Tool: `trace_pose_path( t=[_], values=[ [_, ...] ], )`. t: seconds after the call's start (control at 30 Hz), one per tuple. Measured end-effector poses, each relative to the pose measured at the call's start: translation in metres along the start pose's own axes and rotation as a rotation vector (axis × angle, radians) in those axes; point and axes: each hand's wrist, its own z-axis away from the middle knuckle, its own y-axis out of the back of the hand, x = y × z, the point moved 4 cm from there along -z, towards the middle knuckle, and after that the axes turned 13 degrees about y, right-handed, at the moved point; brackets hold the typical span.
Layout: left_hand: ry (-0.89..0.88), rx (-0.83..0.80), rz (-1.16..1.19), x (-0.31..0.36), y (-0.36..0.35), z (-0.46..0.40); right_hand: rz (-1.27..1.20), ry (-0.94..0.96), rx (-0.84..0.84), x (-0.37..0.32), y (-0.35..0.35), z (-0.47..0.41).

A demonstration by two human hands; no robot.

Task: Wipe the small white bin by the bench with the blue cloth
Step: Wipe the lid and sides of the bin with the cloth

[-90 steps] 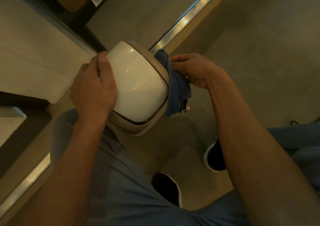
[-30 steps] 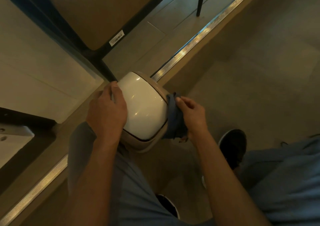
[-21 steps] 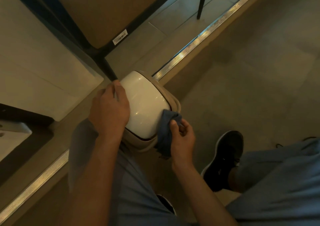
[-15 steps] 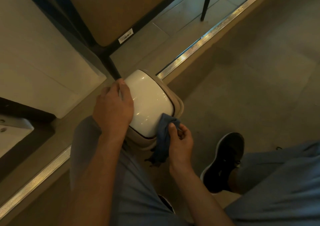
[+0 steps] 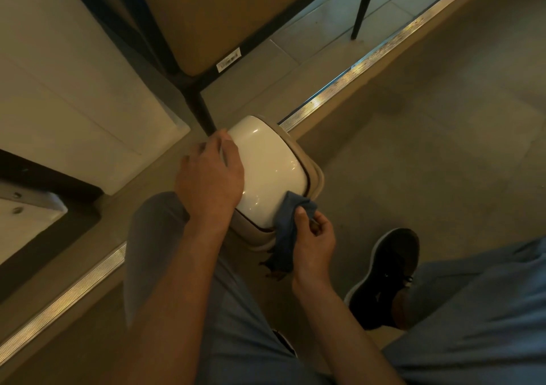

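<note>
Near the centre of the head view, I see the small white bin (image 5: pixel 266 171) standing on the floor (image 5: pixel 428 154), its domed white lid glossy under the light. At 11 o'clock from it, a black bench leg (image 5: pixel 198 112) comes down just beside the lid. My left hand (image 5: pixel 209 177) lies flat on the bin's 9 o'clock side, fingers together and curled over the lid's edge. At 5 o'clock, my right hand (image 5: pixel 313 239) pinches the blue cloth (image 5: pixel 288 231) between thumb and fingers, pressing its upper fold against the lid's lower rim while the rest hangs down. A black shoe (image 5: pixel 387 275) sits at 4 o'clock, well apart from the bin. A metal floor strip (image 5: pixel 354 74) runs off toward 1 o'clock.
</note>
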Motion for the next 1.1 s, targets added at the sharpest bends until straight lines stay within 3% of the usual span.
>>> trace_pose_path(
  t=[0.3, 0.63, 0.9, 1.1],
  values=[
    [-0.019, -0.012, 0.001, -0.001, 0.002, 0.0, 0.028, 0.069, 0.05, -0.029, -0.005, -0.039],
    [-0.015, 0.012, -0.015, -0.001, 0.0, -0.001, 0.139, 0.019, -0.134, -0.069, -0.026, -0.085],
    [-0.017, 0.005, -0.008, 0.0, 0.002, 0.0, 0.034, 0.011, -0.006, -0.028, -0.005, -0.032],
    [-0.019, -0.003, -0.008, -0.002, 0.0, -0.001, 0.015, -0.057, -0.058, -0.007, -0.003, 0.014]
  ],
)
